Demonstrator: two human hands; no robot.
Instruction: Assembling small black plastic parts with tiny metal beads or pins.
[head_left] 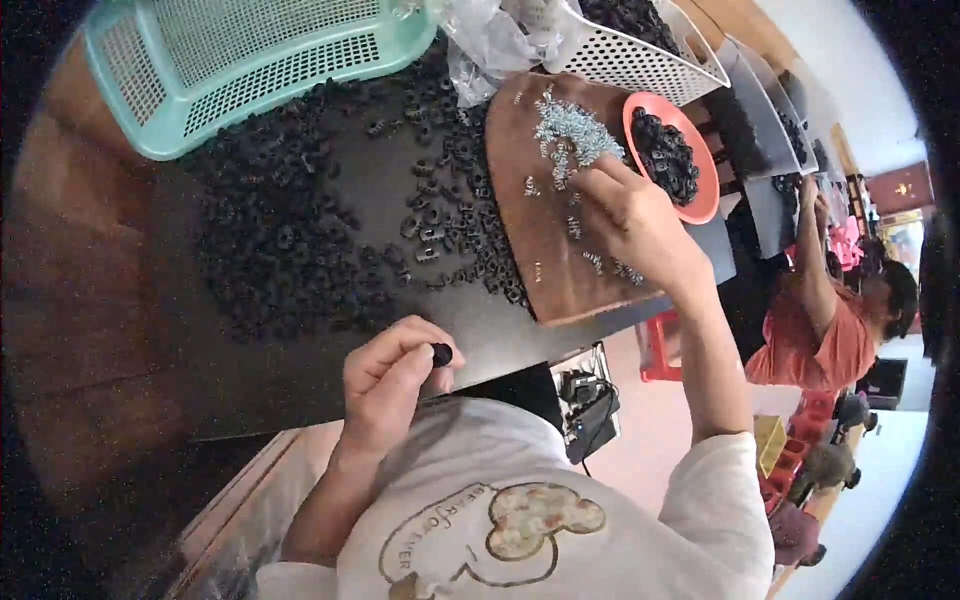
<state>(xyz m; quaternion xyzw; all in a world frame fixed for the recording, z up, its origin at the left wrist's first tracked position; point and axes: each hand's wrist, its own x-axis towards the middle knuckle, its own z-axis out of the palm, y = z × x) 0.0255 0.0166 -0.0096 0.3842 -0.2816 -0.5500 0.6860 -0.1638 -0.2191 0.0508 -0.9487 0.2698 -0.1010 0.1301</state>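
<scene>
Between the thumb and fingers of my left hand [390, 380] is a small round black plastic part [442, 354], held over the near edge of the dark table. My right hand [635, 215] reaches over a brown board [550, 285], its fingertips pinched together and touching down beside a pile of small silvery springs [570, 128]. Whatever lies between those fingertips is hidden. More springs lie in small clusters about the board. Just beyond my right hand, an orange-red plate [708, 190] holds a heap of small black parts [668, 155].
Many loose black parts [290, 240] cover the dark table [370, 180]. A mint-green basket [165, 140] stands far left, with clear plastic bags [490, 45] beside it. A white perforated bin [640, 70] holds black parts at the back. A person in a red shirt [815, 340] sits at right.
</scene>
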